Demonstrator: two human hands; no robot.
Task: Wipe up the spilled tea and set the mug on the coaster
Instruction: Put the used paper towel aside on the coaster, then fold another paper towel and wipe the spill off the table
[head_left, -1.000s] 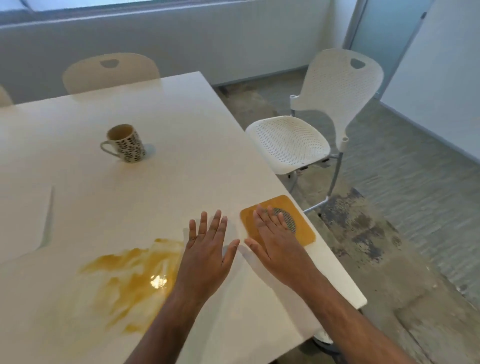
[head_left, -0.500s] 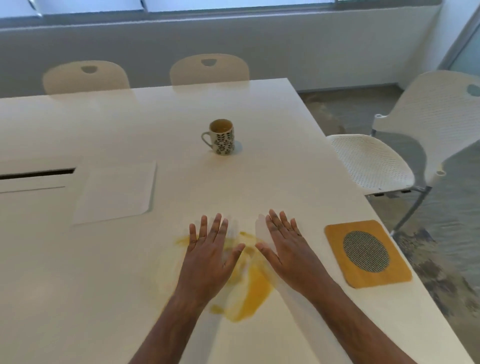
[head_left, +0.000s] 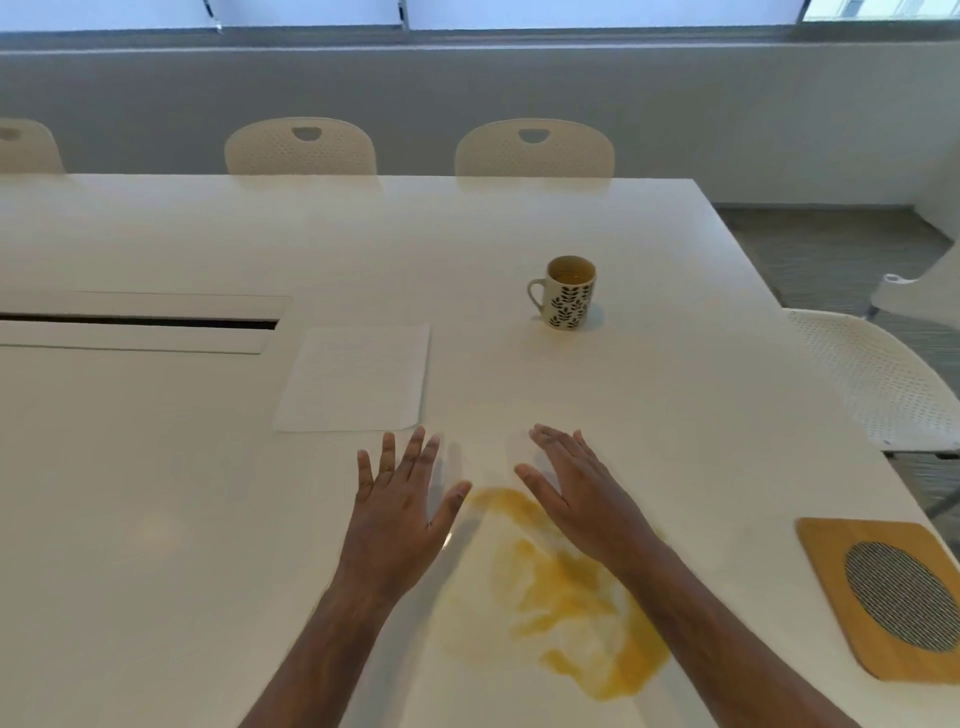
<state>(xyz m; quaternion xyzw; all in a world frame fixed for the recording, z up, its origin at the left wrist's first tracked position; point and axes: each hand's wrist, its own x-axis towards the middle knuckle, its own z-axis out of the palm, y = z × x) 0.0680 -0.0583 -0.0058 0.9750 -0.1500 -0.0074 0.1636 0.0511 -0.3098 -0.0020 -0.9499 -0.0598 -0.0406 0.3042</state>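
Observation:
A yellow tea spill (head_left: 566, 597) spreads over the white table (head_left: 156, 519) near its front edge. My left hand (head_left: 400, 509) hovers flat just left of the spill, fingers spread, holding nothing. My right hand (head_left: 582, 493) is flat and empty over the spill's upper part. A cream mug (head_left: 566, 293) with a dark leaf pattern stands upright farther back, handle to the left, with tea inside. A white paper towel (head_left: 356, 376) lies flat, left of the mug and beyond my left hand. The wooden coaster (head_left: 841, 571) with a woven oval centre sits at the right edge.
A long cable slot (head_left: 140, 323) cuts the table at the left. Several white chairs stand behind the far edge, such as one chair back (head_left: 535, 148). Another perforated chair (head_left: 878, 374) stands at the right side, by the grey floor.
My view has swung left, so the mug, spill and coaster now appear farther right and the paper towel has come into view. Both hands stay flat, open and empty.

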